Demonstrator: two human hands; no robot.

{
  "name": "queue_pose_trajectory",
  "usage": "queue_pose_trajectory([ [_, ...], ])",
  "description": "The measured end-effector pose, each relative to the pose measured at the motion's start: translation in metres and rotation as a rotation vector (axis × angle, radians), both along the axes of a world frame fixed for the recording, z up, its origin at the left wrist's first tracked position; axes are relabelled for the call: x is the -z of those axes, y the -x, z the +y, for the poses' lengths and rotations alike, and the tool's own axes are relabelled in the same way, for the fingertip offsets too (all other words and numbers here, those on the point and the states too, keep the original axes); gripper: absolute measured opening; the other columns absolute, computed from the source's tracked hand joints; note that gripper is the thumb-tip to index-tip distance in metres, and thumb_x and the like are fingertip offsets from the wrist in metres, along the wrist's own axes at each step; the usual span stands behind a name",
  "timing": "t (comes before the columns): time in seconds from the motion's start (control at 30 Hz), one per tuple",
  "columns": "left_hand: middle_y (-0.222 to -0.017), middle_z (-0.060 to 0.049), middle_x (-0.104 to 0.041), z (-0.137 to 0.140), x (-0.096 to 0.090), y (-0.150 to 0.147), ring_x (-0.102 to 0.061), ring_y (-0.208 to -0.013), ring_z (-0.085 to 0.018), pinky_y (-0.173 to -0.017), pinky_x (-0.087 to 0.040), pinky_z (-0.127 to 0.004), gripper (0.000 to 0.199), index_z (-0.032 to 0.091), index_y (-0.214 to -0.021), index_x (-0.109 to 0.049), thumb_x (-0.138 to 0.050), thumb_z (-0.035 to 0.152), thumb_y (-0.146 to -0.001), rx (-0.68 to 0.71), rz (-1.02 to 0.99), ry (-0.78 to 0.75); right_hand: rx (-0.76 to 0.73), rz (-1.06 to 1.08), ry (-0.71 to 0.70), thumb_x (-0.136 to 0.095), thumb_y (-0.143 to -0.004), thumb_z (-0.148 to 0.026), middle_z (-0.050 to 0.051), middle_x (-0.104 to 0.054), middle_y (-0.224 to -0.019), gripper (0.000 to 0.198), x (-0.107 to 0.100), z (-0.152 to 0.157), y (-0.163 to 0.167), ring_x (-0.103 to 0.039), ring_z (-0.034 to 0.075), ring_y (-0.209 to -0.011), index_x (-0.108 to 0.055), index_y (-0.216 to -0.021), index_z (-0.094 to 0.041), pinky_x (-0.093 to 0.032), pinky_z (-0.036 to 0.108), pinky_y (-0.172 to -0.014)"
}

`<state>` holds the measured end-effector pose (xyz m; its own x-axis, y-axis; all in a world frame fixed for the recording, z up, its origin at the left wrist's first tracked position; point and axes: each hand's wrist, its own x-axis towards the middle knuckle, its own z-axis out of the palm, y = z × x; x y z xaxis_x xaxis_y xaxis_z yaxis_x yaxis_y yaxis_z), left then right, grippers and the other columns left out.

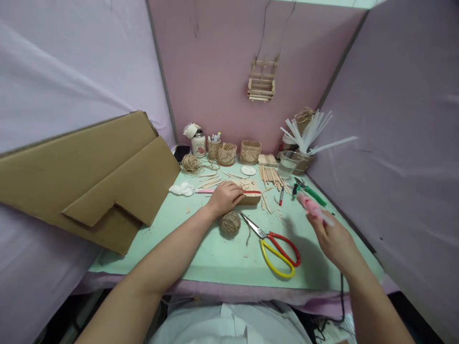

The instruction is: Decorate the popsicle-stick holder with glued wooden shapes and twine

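My left hand is closed over the left end of a small tan block, fingers bent and together. A red strip runs along the block's top beside my fingertips, and wood scraps lie behind it. What my palm covers is hidden. In my right hand is a pink hot glue gun, held above the table's right side, its nozzle pointing up and left. A ball of twine sits just in front of my left wrist. Scissors with one red and one yellow handle lie open between my hands.
Green-handled pliers and a red-and-grey marker lie near the glue gun. Craft sticks, a plastic cup and white glue sticks stand behind. Folded cardboard leans at left. A stick-built hanging piece is on the back wall.
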<state>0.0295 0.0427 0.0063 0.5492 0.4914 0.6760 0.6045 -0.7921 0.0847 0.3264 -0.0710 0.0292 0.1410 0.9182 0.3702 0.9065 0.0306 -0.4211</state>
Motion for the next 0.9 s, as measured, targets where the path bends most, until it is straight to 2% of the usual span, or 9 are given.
queue_pose_trajectory([
  [0.13,-0.088,-0.007,-0.072,-0.001,-0.003,-0.001,-0.061,-0.084,-0.018,-0.078,-0.045,-0.034,0.025,0.018,-0.086,-0.069,-0.048,0.03,-0.093,0.011,-0.009,0.0,0.151,-0.406,0.171,-0.037,-0.091,-0.042,0.012,-0.06,-0.067,0.037,0.042,-0.023,-0.044,-0.055,0.024,-0.06,-0.055,-0.07,-0.018,-0.037,0.034,-0.056],
  [0.23,-0.089,-0.007,-0.073,-0.002,-0.004,-0.001,-0.061,-0.085,-0.018,-0.077,-0.045,-0.035,0.024,0.018,-0.087,-0.069,-0.049,0.029,-0.092,-0.003,-0.012,-0.006,0.157,-0.514,0.278,-0.044,-0.09,-0.042,0.016,-0.063,-0.075,0.034,0.056,-0.037,-0.058,-0.06,0.029,-0.071,-0.061,-0.077,-0.015,-0.04,0.037,-0.061],
  [0.3,-0.09,-0.007,-0.073,-0.002,-0.004,-0.001,-0.061,-0.086,-0.019,-0.077,-0.045,-0.035,0.023,0.018,-0.087,-0.069,-0.05,0.029,-0.092,-0.001,-0.01,-0.006,0.152,-0.536,0.297,-0.049,-0.087,-0.042,0.018,-0.066,-0.089,0.031,0.049,-0.041,-0.057,-0.061,0.033,-0.081,-0.065,-0.089,-0.015,-0.042,0.039,-0.064],
  [0.4,-0.092,-0.007,-0.073,-0.001,-0.004,-0.001,-0.061,-0.088,-0.019,-0.077,-0.044,-0.035,0.022,0.018,-0.086,-0.069,-0.051,0.029,-0.091,0.003,0.002,0.005,0.136,-0.518,0.169,-0.056,-0.083,-0.039,0.017,-0.064,-0.111,0.034,0.014,-0.034,-0.035,-0.059,0.036,-0.091,-0.065,-0.11,-0.02,-0.043,0.042,-0.068],
  [0.5,-0.093,-0.007,-0.073,-0.002,-0.004,-0.001,-0.061,-0.088,-0.019,-0.078,-0.044,-0.035,0.022,0.018,-0.086,-0.069,-0.051,0.029,-0.091,0.002,0.007,0.008,-0.104,-0.348,-0.042,-0.052,-0.088,-0.03,0.012,-0.065,-0.106,0.025,-0.027,-0.003,0.012,-0.058,0.028,-0.094,-0.067,-0.105,-0.021,-0.041,0.038,-0.076],
  [0.57,-0.092,-0.007,-0.073,-0.002,-0.005,0.0,-0.061,-0.087,-0.018,-0.078,-0.044,-0.034,0.021,0.018,-0.086,-0.069,-0.051,0.028,-0.091,0.003,0.004,0.001,-0.27,-0.23,-0.057,-0.051,-0.089,-0.027,0.009,-0.067,-0.096,0.02,-0.042,0.029,0.049,-0.058,0.025,-0.093,-0.07,-0.094,-0.021,-0.039,0.034,-0.078],
  [0.63,-0.092,-0.007,-0.073,-0.002,-0.005,0.0,-0.06,-0.087,-0.018,-0.078,-0.044,-0.034,0.021,0.018,-0.086,-0.069,-0.051,0.028,-0.091,0.007,0.007,-0.007,-0.336,-0.158,0.021,-0.052,-0.088,-0.023,0.007,-0.068,-0.093,0.019,-0.046,0.062,0.081,-0.058,0.023,-0.094,-0.071,-0.087,-0.021,-0.037,0.032,-0.079],
  [0.73,-0.092,-0.007,-0.073,-0.002,-0.004,0.001,-0.06,-0.086,-0.018,-0.077,-0.044,-0.033,0.021,0.018,-0.086,-0.069,-0.051,0.027,-0.092,0.026,0.015,-0.015,-0.323,-0.123,0.127,-0.056,-0.085,-0.021,0.006,-0.068,-0.098,0.015,-0.036,0.101,0.109,-0.056,0.022,-0.101,-0.071,-0.084,-0.021,-0.033,0.032,-0.079],
  [0.9,-0.094,-0.006,-0.072,0.001,0.0,0.002,-0.059,-0.087,-0.018,-0.079,-0.043,-0.034,0.023,0.019,-0.089,-0.07,-0.05,0.029,-0.092,0.024,0.028,-0.009,-0.329,-0.153,0.191,-0.056,-0.085,-0.025,0.007,-0.067,-0.099,0.015,-0.022,0.121,0.117,-0.055,0.022,-0.101,-0.071,-0.086,-0.021,-0.032,0.03,-0.075],
])
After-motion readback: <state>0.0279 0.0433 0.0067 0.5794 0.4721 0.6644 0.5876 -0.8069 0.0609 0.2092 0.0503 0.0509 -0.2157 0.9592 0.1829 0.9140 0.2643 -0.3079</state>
